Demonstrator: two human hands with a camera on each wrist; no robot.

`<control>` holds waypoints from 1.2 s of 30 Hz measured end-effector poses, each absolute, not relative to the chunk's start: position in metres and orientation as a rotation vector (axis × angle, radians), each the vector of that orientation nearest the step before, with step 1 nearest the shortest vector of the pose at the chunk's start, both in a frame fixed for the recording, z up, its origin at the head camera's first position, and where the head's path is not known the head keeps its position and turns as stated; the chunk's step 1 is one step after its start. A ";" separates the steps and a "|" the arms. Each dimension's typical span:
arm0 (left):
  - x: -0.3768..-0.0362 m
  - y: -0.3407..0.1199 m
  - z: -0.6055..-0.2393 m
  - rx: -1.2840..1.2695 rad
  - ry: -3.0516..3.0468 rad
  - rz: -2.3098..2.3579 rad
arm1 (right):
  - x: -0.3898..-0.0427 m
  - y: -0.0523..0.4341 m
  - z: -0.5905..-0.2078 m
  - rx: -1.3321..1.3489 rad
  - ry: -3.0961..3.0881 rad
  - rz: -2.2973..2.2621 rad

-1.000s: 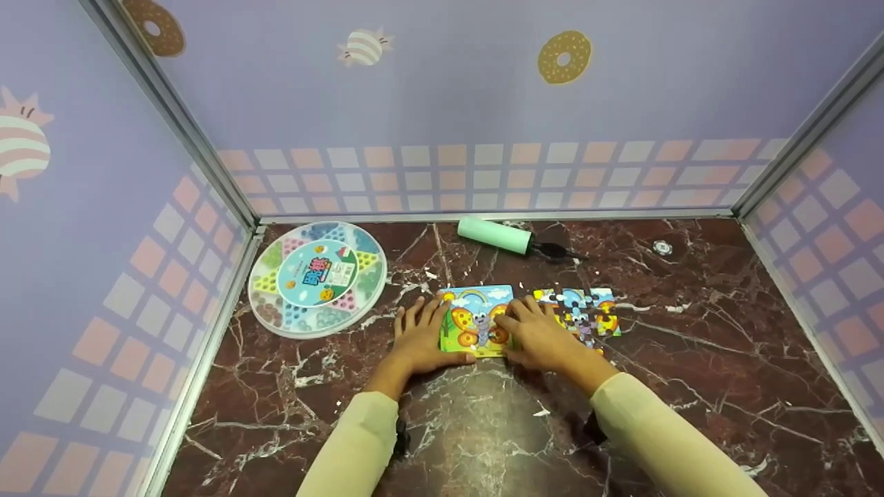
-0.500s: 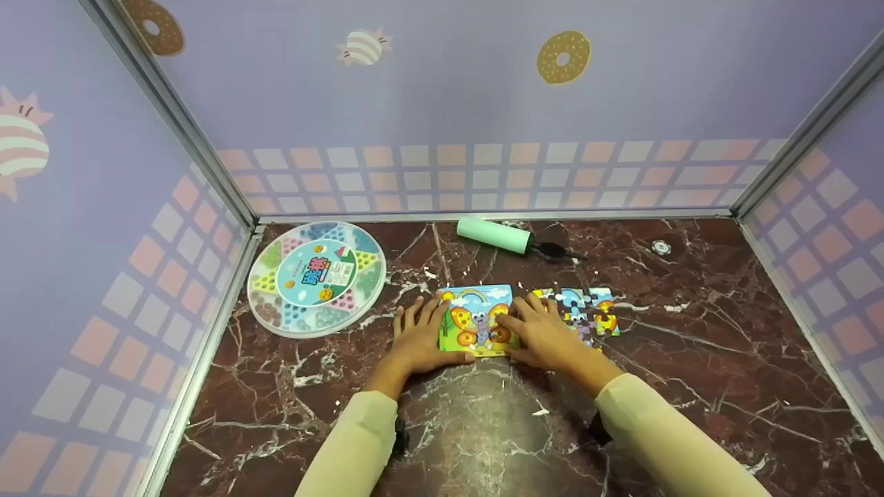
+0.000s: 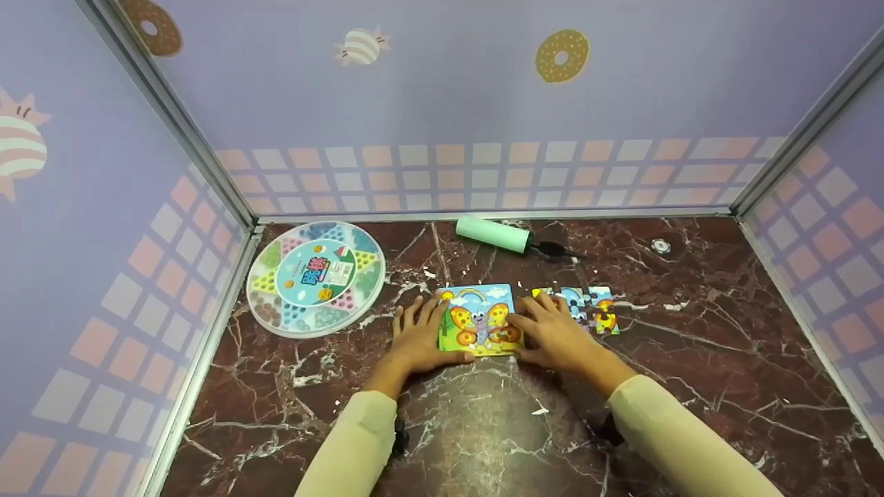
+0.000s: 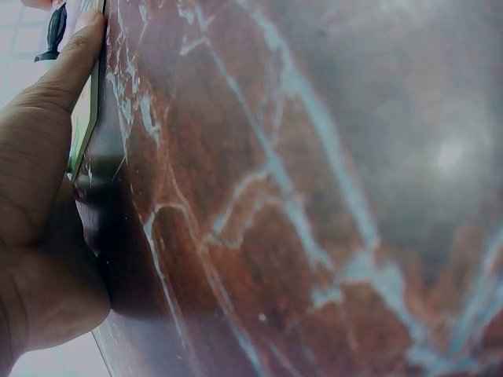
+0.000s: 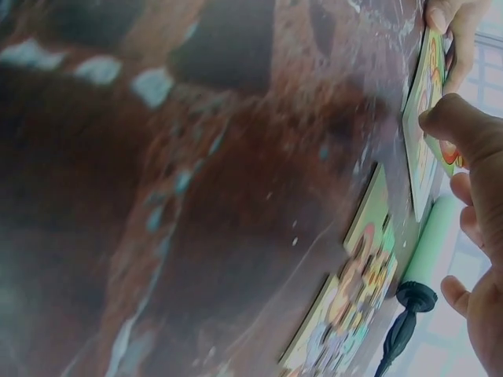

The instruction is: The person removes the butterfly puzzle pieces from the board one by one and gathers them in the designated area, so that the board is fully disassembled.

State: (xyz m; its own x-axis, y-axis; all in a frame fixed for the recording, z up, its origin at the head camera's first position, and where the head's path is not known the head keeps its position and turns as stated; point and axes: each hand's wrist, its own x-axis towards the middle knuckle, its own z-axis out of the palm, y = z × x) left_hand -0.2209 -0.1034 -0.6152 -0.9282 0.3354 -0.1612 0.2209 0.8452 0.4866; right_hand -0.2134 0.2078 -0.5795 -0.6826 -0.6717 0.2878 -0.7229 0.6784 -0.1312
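Marble, dark red with white veins, forms the table top [image 3: 690, 359], which is walled on three sides by lilac panels. Left to right, the table carries one round game board [image 3: 316, 277], one butterfly puzzle board [image 3: 479, 319], one set of loose-jointed puzzle pieces [image 3: 590, 308] and, toward the back wall, one mint-green pump [image 3: 494, 234] with a black nozzle; one small round token [image 3: 660, 246] lies alone at back right.

Two hands are in view, both in pale yellow sleeves. One left hand [image 3: 418, 336] lies flat on the marble against the left edge of the butterfly puzzle board, fingers straight, with the thumb along the board's near edge; the left wrist view shows that thumb [image 4: 75, 59] pressed to the board's rim. One right hand [image 3: 556, 331] rests against the board's right edge, fingers loosely spread, covering part of the puzzle pieces behind it; the right wrist view shows a fingertip [image 5: 452, 118] touching the board's edge. Whether either hand actually pinches the board cannot be told.

Position of the butterfly puzzle board: flat on the table, centre, between the two hands, just left of the puzzle pieces and well apart from the round game board.
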 end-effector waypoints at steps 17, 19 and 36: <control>-0.221 -0.102 -0.616 0.429 2.789 0.693 | -0.199 0.272 -0.577 1.032 -2.716 0.337; -0.222 -0.103 -0.618 0.432 2.789 0.686 | -0.195 0.280 -0.576 1.023 -2.716 0.324; -0.224 -0.105 -0.626 0.429 2.791 0.698 | -0.172 0.348 -0.574 0.862 -2.819 0.341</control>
State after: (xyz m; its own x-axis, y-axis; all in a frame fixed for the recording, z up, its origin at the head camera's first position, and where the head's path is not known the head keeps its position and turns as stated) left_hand -0.2243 -0.1047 -0.6257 -0.9301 0.3345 -0.1516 0.2237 0.8434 0.4885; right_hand -0.1725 0.3477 -0.5740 -0.8175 -0.5277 0.2308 -0.5675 0.8064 -0.1664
